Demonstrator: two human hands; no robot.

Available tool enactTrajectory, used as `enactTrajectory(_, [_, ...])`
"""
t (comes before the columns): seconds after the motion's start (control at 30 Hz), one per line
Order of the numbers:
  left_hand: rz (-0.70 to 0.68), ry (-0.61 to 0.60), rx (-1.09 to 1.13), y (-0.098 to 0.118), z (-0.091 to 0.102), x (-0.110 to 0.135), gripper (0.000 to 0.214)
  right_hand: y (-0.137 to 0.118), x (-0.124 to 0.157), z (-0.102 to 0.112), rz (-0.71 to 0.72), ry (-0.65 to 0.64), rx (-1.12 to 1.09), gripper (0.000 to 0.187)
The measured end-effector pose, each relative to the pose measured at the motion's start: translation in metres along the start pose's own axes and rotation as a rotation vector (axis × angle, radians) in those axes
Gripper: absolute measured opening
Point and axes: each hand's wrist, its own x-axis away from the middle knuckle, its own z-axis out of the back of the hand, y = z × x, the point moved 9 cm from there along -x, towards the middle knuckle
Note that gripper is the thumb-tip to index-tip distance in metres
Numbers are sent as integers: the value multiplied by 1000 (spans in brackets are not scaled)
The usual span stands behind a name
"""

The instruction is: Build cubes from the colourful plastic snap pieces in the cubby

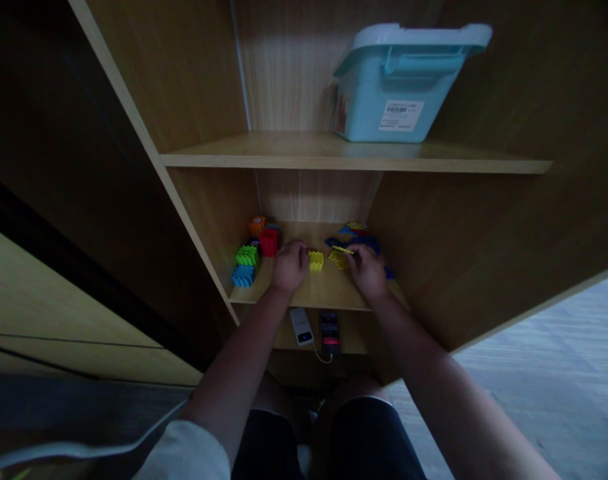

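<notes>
Blue pieces (371, 242) partly behind right hand (368, 272)

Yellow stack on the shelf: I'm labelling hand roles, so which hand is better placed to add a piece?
Probably the right hand: it holds a thin yellow piece near the yellow stack. The left hand is beside the stack, perhaps better placed to steady it.

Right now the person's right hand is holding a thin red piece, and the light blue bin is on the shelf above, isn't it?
Not quite: the thin piece in the right hand is yellow, not red, as the head view shows. The light blue bin is indeed on the shelf above.
</notes>
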Motion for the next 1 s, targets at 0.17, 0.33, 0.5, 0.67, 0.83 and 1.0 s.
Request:
enactTrajectory(0.17, [-83,-24,-19,14,3,2,26,-32,-13,-17,163,-60,-95,22])
enactTrajectory(0.33, [-148,-50,-23,19,3,4,41,-42,-4,-29,188,-57,-177,19])
enactTrajectory(0.5, [-165,-86,-15,19,0,5,27,-40,3,-34,140,-86,-189,18])
enactTrajectory(0.67, [-168,-98,-25,20,0,6,23,-39,0,-37,119,-108,-202,17])
enactTrajectory(0.83, [-159,-121,-35,19,-2,6,22,-47,-2,-36,178,-110,-255,13])
enactTrajectory(1.0, [-156,-108,-32,20,-1,6,22,-52,-4,-33,214,-88,-271,13])
